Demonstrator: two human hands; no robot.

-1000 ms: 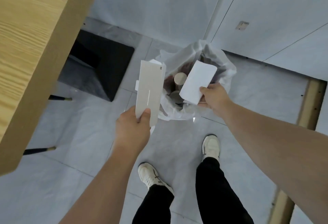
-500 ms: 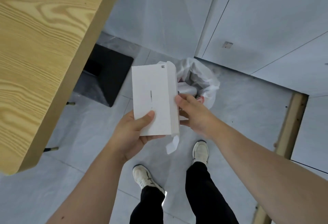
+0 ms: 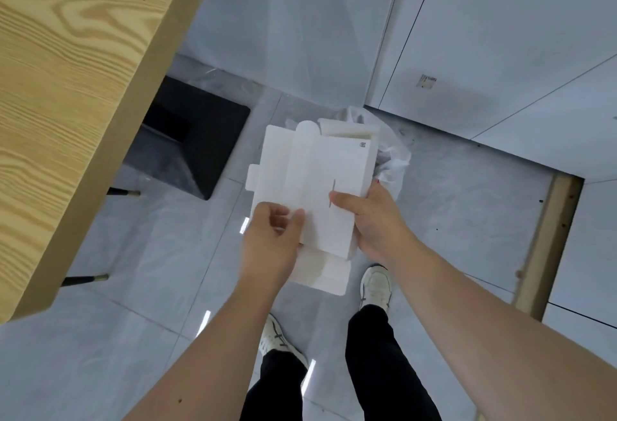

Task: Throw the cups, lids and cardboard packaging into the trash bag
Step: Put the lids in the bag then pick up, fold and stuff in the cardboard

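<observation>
Since half a second ago our right hand (image 3: 374, 220) has closed onto the flattened white cardboard box (image 3: 314, 187), thumb on the top face at its right edge. Our left hand (image 3: 270, 237) grips the lower-left edge, thumb on top. A second ago the right held a separate white card over the bag; that card is gone, probably dropped in. The box is now opened out flat with its flaps showing, held above the translucent white plastic trash bag (image 3: 390, 150) and hiding most of it. We judge it is being folded to fit. Writing: a small dark printed mark near the top-right corner, unreadable; a grey label on the wall panel (image 3: 500, 37), also unreadable.
</observation>
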